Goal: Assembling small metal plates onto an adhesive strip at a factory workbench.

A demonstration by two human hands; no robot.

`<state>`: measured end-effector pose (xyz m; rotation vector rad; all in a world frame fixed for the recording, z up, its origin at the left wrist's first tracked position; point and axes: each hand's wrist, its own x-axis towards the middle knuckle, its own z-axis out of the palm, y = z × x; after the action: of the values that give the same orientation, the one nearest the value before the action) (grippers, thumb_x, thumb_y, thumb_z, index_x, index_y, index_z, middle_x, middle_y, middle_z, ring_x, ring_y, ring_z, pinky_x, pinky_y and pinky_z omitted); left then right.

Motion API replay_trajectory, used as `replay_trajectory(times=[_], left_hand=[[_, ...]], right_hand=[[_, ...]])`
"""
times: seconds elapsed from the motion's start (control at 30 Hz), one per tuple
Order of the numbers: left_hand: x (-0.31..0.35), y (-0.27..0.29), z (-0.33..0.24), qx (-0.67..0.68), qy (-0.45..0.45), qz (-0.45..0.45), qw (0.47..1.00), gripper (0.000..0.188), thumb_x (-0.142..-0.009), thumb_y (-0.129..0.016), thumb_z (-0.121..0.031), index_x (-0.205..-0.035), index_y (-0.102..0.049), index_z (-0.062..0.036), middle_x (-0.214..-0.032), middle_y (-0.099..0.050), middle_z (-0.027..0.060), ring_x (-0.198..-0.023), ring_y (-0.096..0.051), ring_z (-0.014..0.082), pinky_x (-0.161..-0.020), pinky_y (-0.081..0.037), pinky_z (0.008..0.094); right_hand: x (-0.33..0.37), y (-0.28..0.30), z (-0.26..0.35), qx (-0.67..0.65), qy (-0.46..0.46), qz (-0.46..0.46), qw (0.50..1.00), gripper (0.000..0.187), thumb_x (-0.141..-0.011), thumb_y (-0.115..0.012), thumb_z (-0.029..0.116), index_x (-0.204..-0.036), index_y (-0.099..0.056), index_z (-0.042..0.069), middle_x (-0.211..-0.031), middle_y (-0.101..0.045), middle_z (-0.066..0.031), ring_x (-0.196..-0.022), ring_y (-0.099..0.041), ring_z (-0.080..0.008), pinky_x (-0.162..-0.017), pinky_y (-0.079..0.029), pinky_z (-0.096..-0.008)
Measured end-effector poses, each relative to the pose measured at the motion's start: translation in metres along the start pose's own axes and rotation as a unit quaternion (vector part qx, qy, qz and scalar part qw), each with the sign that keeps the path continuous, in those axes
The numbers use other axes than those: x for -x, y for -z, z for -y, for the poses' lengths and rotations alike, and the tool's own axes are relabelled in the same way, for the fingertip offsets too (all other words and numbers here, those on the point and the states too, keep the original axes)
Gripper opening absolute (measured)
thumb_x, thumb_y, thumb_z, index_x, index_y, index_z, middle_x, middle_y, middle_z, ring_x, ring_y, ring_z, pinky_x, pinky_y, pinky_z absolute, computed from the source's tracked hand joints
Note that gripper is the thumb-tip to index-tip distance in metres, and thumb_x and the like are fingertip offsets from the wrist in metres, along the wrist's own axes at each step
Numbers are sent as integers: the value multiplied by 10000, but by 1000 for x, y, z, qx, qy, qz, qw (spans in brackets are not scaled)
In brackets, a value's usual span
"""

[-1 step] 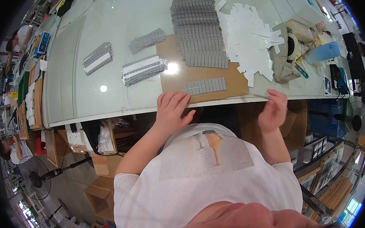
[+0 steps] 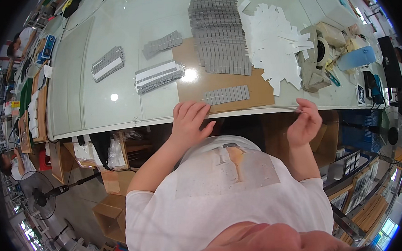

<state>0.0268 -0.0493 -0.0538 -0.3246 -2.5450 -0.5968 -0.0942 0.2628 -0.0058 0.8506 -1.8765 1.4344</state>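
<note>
A short grey segmented strip (image 2: pixel 227 95) lies on a brown cardboard sheet (image 2: pixel 261 87) near the table's front edge. My left hand (image 2: pixel 189 121) rests at its left end, fingers stretched out over the edge and fingertips by the strip. To the right, my right hand (image 2: pixel 306 123) is at the table edge, thumb and fingers pinched on what looks like a thin pale strip (image 2: pixel 285 108) running left toward the cardboard. Beyond the short strip, a long overlapping stack of grey segmented strips (image 2: pixel 221 37) partly covers the cardboard.
White paper strips (image 2: pixel 274 43) lie heaped right of the stack. A tape dispenser (image 2: pixel 315 68) and a blue bottle (image 2: pixel 355 58) stand farther right. Bundles of grey strips (image 2: pixel 159 76) lie on the left. A fan (image 2: pixel 39 197) stands at lower left, beside a cardboard box (image 2: pixel 109 214).
My right hand has shifted slightly right, and the thin pale strip at its fingertips shows more plainly. My left hand and the grey strips have stayed in place.
</note>
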Motion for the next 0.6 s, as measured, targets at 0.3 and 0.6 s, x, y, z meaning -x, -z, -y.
replay_trajectory(times=[0.3,0.6], left_hand=[[-9,-13,-8,26,-19,-9,999,468,-769,-809,-276,-1186,-694,-97,-1213,-635,44,-1152,-557,279,-1008,-401,455],[-17,-24,-19,-32,-34,-23,999,483,-837,-767,-361,-1240,-682,-109,-1214,-633,33,-1143,-562,238,-1037,-416,453]], right_hand=[[25,-54,-4,-174,-291,302,891,96,-1054,-563,128,-1032,-612,48,-1062,-735,-100,-748,-626,-149,-685,-505,-268],[32,-86,-14,-22,21,314,949,116,-925,-694,84,-1006,-614,65,-1103,-754,-109,-848,-737,-308,-714,-592,-399]])
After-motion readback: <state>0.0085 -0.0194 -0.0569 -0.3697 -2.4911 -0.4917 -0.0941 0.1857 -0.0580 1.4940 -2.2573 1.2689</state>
